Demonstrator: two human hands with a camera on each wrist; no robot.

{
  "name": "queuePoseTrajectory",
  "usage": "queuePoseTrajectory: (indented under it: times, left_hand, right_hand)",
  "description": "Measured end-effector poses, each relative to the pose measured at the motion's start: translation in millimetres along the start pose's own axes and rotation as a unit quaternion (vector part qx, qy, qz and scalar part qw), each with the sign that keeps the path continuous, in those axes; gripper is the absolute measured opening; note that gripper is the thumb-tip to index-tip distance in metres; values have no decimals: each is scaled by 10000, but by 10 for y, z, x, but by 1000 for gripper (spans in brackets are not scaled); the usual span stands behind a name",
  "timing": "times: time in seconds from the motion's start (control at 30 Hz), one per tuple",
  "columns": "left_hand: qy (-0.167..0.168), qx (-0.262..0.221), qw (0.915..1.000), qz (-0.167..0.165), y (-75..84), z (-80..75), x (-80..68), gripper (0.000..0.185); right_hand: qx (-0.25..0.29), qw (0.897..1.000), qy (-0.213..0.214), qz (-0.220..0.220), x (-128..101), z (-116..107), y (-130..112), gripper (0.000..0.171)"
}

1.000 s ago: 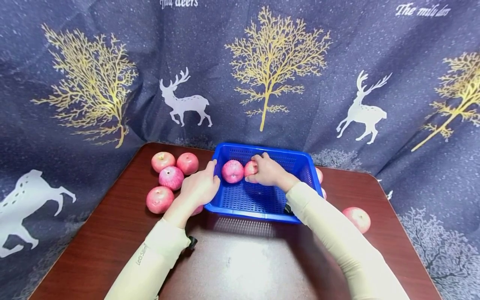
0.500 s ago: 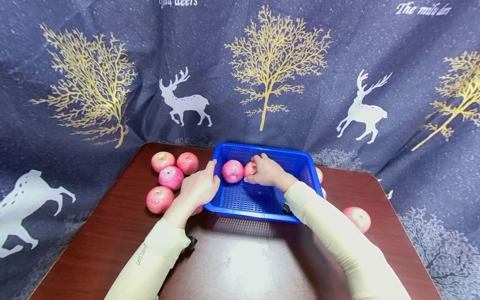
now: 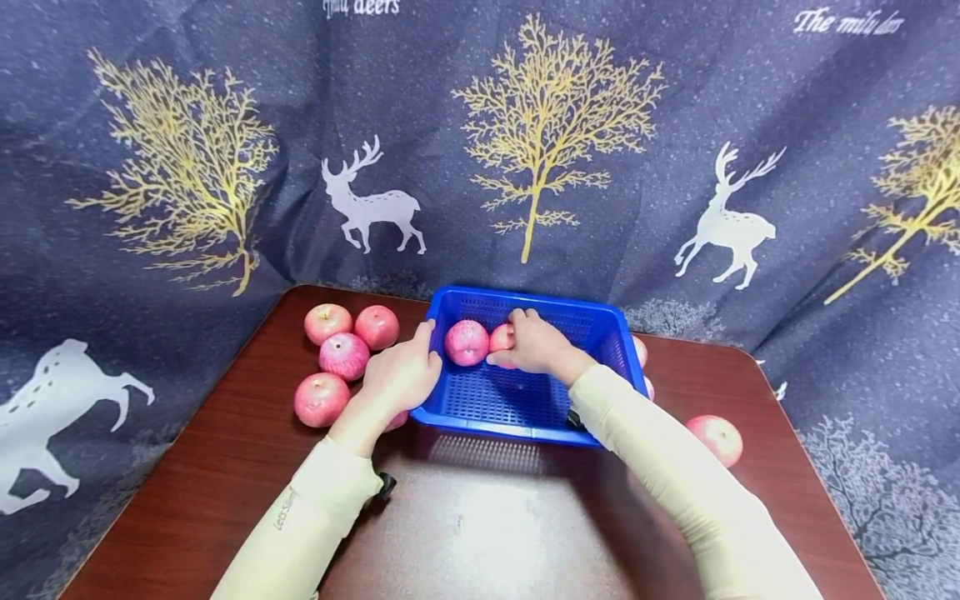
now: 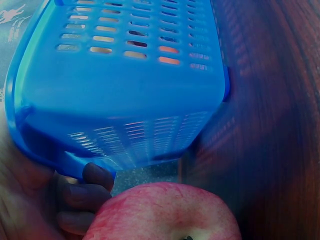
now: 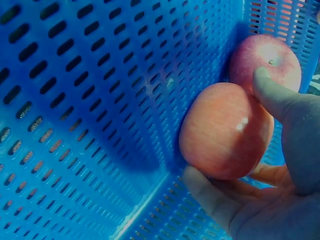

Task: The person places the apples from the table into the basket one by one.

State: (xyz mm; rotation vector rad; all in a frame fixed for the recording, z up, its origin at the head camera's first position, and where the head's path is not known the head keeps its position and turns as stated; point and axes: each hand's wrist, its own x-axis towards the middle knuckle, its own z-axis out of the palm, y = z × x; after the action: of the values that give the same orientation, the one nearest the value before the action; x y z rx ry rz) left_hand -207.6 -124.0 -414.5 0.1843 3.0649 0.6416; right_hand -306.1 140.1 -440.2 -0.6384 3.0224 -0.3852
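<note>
A blue perforated plastic basket [image 3: 510, 432] stands near the table's back edge. My left hand [image 3: 401, 373] grips its left rim, and in the left wrist view the fingers [image 4: 82, 197] curl beneath that rim. Inside the basket, my right hand [image 3: 534, 343] holds a red apple [image 3: 501, 337], thumb on one side and fingers around the other in the right wrist view. Another apple [image 3: 467, 342] lies in the basket just left of the held one. Right under my left hand, outside the basket, is an apple [image 4: 170, 212], mostly hidden in the head view.
Several apples [image 3: 321, 400] are clustered on the brown table [image 3: 480, 525] left of the basket. To the right lies a single apple [image 3: 715, 440], with more apples [image 3: 639, 350] partly hidden behind the basket's right side. A dark curtain [image 3: 450, 100] with deer and trees hangs behind.
</note>
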Motion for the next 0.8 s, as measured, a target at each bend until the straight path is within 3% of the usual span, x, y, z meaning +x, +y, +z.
queuePoseTrajectory:
  times: [0.2,0.43,0.6,0.8]
  left_hand:
    - [8,-6,10000,19,17,2,-11,65]
    - [38,20,10000,6,7,10,-5,65]
    - [47,19,10000,-6,10,5,-7,65]
    - [36,27,10000,-15,11,3,-9,65]
  right_hand:
    - [-43,9997,-162,195,-170,-220,-187,94]
    - [-289,9993,219,-127,-28,-78,-7,106]
    - [-68,9998,156,-39,-181,-290,-183,96]
    - [-213,9991,339,-142,-310,-420,-271,92]
